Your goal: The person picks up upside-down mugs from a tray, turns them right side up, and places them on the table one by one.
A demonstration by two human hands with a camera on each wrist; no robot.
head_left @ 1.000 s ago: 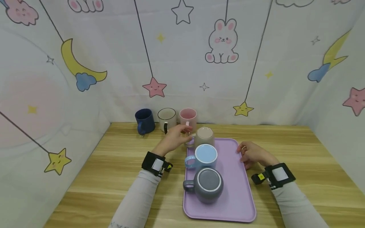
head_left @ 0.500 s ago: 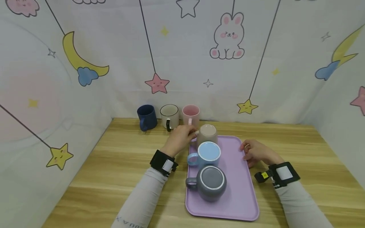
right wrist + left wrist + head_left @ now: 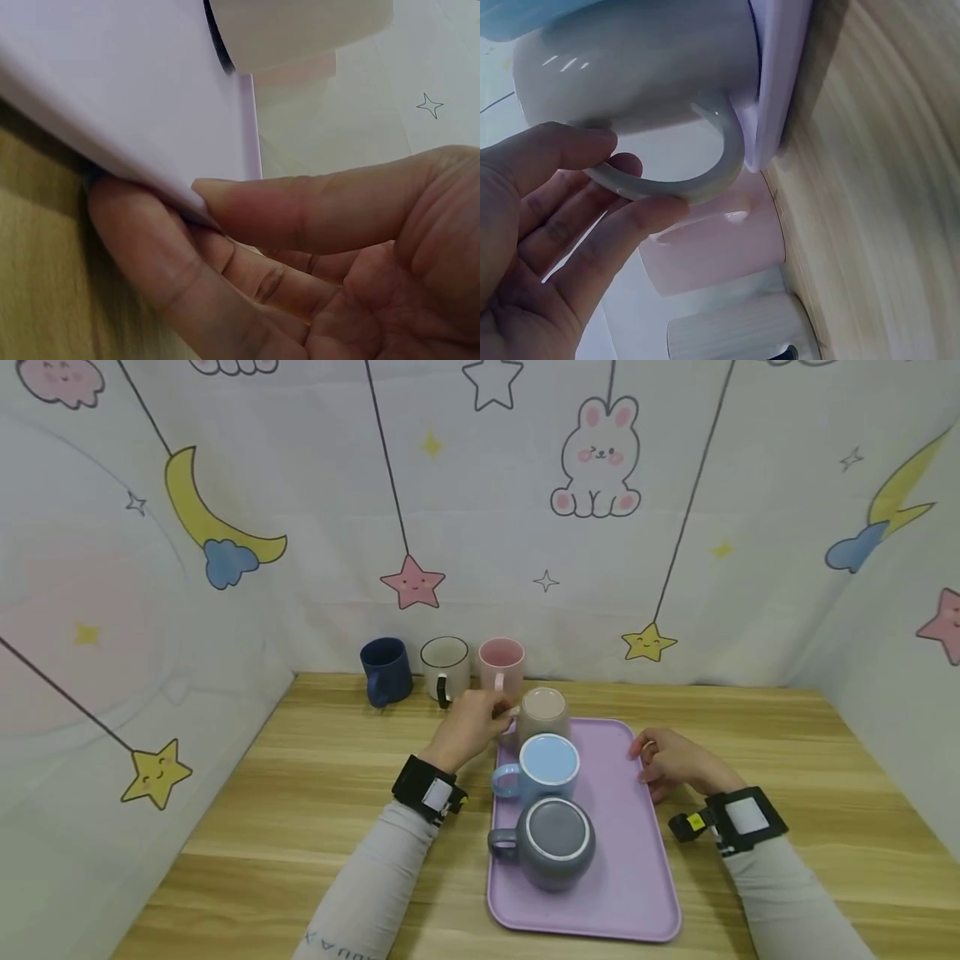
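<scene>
A beige mug (image 3: 545, 718) stands upside down at the far end of the lilac tray (image 3: 622, 877). My left hand (image 3: 467, 727) pinches its handle (image 3: 721, 169) between thumb and fingers, as the left wrist view shows close up. With thumb on top and fingers underneath, my right hand (image 3: 677, 762) grips the tray's right edge. In front of the beige mug, a light blue mug (image 3: 550, 760) and a round dark grey mug (image 3: 557, 839) are also turned bottom up. All three handles point left.
Behind the tray, by the white printed curtain (image 3: 495, 527), a navy mug (image 3: 386, 670), a white mug (image 3: 446, 664) with a black handle and a pink mug (image 3: 501, 660) stand upright in a row. Wooden tabletop (image 3: 300, 810) surrounds the tray.
My left hand has moved right from beside the beige mug and closed its fingers on the handle. My right hand stays on the tray edge. The head view has shifted slightly.
</scene>
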